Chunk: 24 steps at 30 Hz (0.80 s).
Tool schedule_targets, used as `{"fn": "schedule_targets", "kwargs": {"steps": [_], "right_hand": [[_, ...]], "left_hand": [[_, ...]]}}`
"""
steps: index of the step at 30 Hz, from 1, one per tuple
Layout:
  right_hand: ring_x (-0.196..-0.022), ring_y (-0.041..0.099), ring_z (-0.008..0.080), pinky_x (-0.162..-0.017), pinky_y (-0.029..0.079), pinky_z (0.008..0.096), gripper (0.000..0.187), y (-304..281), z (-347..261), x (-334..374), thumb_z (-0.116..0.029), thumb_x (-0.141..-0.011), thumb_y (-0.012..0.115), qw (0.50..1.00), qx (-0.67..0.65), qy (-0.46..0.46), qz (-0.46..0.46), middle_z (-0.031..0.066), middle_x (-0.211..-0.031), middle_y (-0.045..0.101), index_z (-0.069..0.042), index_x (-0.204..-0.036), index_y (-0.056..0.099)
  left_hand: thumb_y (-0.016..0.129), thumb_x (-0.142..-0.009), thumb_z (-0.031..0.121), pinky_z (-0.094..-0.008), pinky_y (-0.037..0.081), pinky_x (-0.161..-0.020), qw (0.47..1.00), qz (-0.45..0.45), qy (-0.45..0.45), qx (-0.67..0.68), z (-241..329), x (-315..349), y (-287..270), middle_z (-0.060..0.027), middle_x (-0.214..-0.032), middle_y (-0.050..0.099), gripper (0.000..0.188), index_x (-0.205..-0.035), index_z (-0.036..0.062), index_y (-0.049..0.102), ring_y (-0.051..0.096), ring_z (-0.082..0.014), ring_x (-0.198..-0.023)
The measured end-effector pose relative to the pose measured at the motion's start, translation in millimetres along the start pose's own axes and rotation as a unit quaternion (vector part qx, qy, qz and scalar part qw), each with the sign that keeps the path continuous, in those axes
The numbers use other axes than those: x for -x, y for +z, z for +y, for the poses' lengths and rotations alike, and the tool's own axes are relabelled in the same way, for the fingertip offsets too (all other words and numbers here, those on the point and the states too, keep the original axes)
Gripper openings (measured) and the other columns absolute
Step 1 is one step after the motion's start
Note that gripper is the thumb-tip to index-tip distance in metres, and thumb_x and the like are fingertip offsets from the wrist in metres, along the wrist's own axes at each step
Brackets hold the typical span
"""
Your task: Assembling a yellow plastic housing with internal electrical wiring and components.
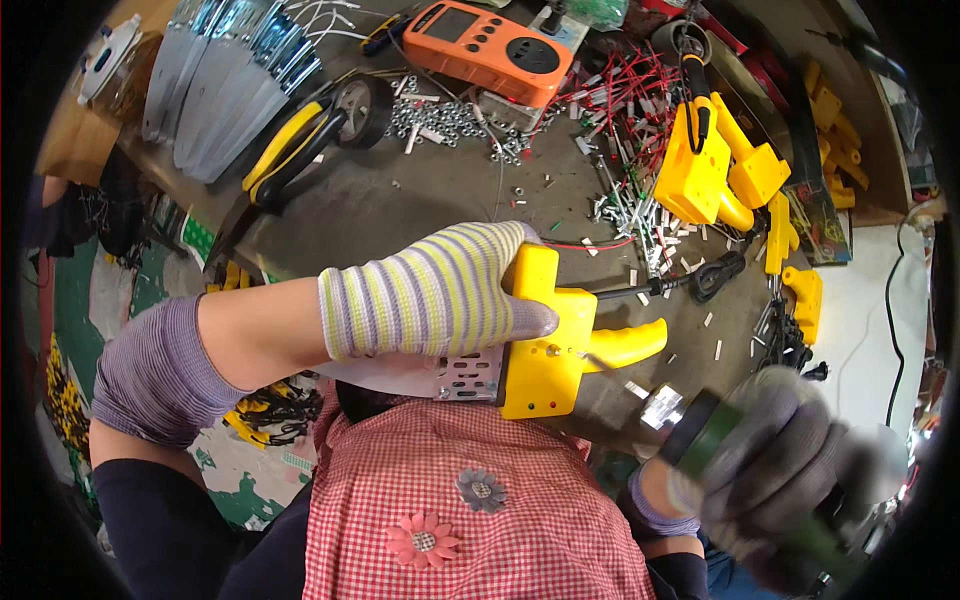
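My left hand, in a striped knit glove, is closed on a yellow plastic tool housing, its thumb lying across the front. A yellow curved handle sticks out to the right of the housing, and a perforated metal plate joins its left side. My right hand, in a grey glove and blurred by motion, is wrapped round a green power screwdriver. Its thin bit points at the screw holes near the middle of the housing; whether it touches a screw I cannot tell.
Beyond the hands, an orange meter stands near loose nuts, yellow-handled pliers and red wires. Screws and more yellow housings lie at right. Grey metal blades are stacked at far left.
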State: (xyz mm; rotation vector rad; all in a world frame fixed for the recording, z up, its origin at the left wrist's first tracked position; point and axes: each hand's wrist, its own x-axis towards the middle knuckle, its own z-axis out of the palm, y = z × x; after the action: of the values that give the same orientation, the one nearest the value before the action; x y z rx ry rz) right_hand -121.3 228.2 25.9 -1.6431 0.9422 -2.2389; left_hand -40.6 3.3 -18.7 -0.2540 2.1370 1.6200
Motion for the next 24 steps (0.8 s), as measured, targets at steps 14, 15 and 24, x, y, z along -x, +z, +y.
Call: {"fn": "schedule_targets", "kwargs": {"steps": [14, 15, 24], "right_hand": [[-0.059, 0.069, 0.0286, -0.052, 0.060, 0.0439, 0.029, 33.6, 0.0, 1.8, -0.032, -0.097, 0.057, 0.993, 0.043, 0.050, -0.093, 0.0154, -0.083, 0.065, -0.006, -0.104, 0.050], [-0.059, 0.069, 0.0286, -0.052, 0.060, 0.0439, 0.029, 33.3, 1.7, 2.4, -0.032, -0.097, 0.057, 0.993, 0.043, 0.051, -0.095, 0.0154, -0.083, 0.065, -0.006, -0.104, 0.050], [-0.048, 0.066, 0.0285, -0.043, 0.057, 0.0425, 0.028, 40.0, 12.4, -5.7, -0.033, -0.096, 0.056, 0.993, 0.030, 0.031, -0.113, 0.0150, -0.066, 0.064, -0.006, -0.100, 0.047]], "left_hand": [[0.076, -0.081, 0.038, -0.0373, 0.051, -0.093, 0.998, 0.000, 0.014, -0.055, -5.0, -4.2, -1.2, -0.0208, -0.110, 0.066, 0.064, -0.125, -0.0027, 0.055, 0.066, -0.0309, -0.103], [0.075, -0.081, 0.038, -0.0375, 0.051, -0.093, 0.998, 0.002, 0.013, -0.067, -4.5, -4.0, -1.1, -0.0213, -0.110, 0.066, 0.064, -0.125, -0.0027, 0.055, 0.066, -0.0315, -0.103], [0.076, -0.081, 0.039, -0.0384, 0.052, -0.091, 0.998, 0.013, 0.020, -0.065, -5.9, -5.9, 0.5, -0.0224, -0.109, 0.067, 0.063, -0.124, -0.0032, 0.056, 0.067, -0.0341, -0.102]]}}
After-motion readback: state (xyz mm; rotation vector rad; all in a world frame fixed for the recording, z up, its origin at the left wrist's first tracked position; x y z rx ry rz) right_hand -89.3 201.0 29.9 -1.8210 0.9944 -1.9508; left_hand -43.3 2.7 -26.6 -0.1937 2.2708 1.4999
